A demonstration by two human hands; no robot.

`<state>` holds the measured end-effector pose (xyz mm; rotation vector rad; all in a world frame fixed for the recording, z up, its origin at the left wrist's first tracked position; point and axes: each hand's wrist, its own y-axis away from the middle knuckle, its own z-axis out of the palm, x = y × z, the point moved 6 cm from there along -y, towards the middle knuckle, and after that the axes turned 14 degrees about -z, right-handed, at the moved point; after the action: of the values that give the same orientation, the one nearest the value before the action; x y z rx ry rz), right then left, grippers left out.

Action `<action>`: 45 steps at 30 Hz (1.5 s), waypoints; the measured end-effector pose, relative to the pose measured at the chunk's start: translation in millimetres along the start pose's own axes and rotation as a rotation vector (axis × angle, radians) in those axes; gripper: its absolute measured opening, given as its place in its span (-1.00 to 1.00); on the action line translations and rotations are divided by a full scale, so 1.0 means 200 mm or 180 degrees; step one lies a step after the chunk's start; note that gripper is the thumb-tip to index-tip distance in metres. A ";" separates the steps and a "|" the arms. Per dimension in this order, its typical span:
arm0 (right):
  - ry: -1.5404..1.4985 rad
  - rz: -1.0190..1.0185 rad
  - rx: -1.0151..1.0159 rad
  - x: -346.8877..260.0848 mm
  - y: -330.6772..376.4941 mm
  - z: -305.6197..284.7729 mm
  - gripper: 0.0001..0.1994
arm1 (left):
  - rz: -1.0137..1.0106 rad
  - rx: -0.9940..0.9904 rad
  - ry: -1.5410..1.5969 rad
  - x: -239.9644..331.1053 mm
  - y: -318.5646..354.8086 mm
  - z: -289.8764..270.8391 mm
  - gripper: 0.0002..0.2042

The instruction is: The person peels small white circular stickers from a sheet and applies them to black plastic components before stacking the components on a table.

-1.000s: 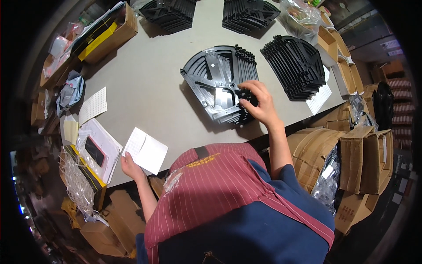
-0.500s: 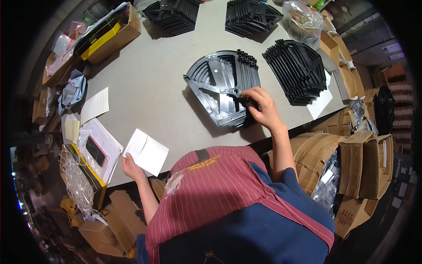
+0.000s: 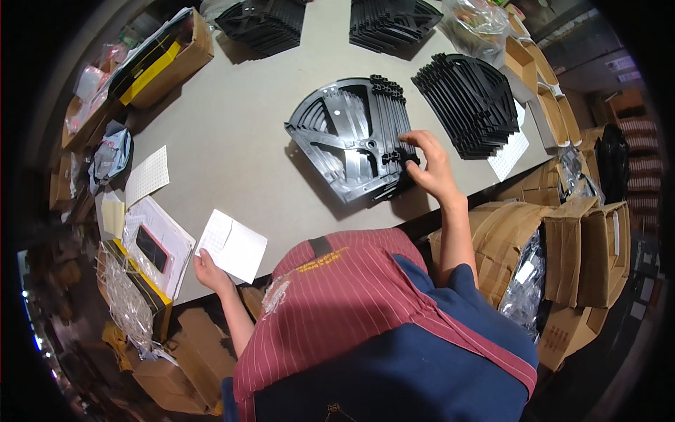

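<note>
- Right hand (image 3: pixel 430 165): fingers curled, pinching the near edge of the black fan-shaped plastic stack (image 3: pixel 351 137); a second black stack (image 3: pixel 467 102) lies just beyond it
- Left hand (image 3: pixel 209 271): thumb and fingers holding the white paper sheet (image 3: pixel 232 245) at the grey table (image 3: pixel 232 119) edge; a dark phone (image 3: pixel 151 247) lies just left of it

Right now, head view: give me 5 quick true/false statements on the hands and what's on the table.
1. The right hand touches the near stack of black fan-shaped plastic parts. True.
2. The left hand holds a yellow box. False: it holds a white sheet at the table edge.
3. Another stack of black parts lies to the right of the near one. True.
4. The dark phone-like device sits on top of the near stack. False: it lies at the left on white papers.
5. Both hands grip the same part. False: they are far apart.
</note>
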<state>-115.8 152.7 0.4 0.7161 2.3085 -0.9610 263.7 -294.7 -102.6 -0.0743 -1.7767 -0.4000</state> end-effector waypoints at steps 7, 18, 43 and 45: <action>0.0033 0.0088 -0.0104 0.03 0.08 -0.01 -0.64 | -0.0123 0.0068 -0.0153 -0.02 -0.01 0.01 -0.72; 0.0344 -0.0043 -0.0049 0.06 0.06 0.07 -0.75 | -0.0118 0.0011 -0.0073 -0.02 -0.03 0.00 -0.71; 0.0155 -0.0184 -0.0155 -0.03 -0.01 0.09 -0.76 | 0.0025 0.0105 -0.0127 0.01 0.01 0.00 -0.72; 0.0187 -0.0151 -0.0107 -0.04 -0.01 0.07 -0.75 | 0.0034 0.0119 -0.0184 -0.01 0.00 -0.02 -0.72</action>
<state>-106.7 138.6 -1.8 0.6871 2.3968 -0.9315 267.0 -296.4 -103.5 -0.0695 -1.8393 -0.3601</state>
